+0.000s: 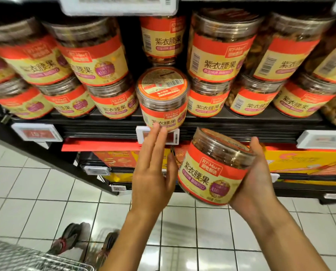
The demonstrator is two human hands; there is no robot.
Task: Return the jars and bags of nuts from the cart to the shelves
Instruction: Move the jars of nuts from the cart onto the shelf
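A jar of nuts (215, 167) is gripped in the right hand (251, 178), tilted, lid toward the shelf, held just below the shelf's front edge. The fingers are wrapped round its far side, with the palm under the base. The left hand (153, 169) is open and flat, fingers (159, 133) extended, tips touching or almost touching the lower label of a 2nd jar (163, 98) that stands at the shelf (241, 124) front edge, in the gap between stacked jars (218, 53). Nothing is gripped by the left hand. Whether that jar overhangs the edge cannot be told.

Handling judgement: a rigid clear plastic jar, full, so moderately heavy; the smooth label wrap is likely a bit slippery. A hold around the mid-body is best, or a palm under the base; the lid rim is less secure. A drop could crack the jar. Stacked neighbours could be knocked, so a slow push is called for.

A corner of the cart (26, 259) is seen at bottom left, above the tiled floor (46, 182).
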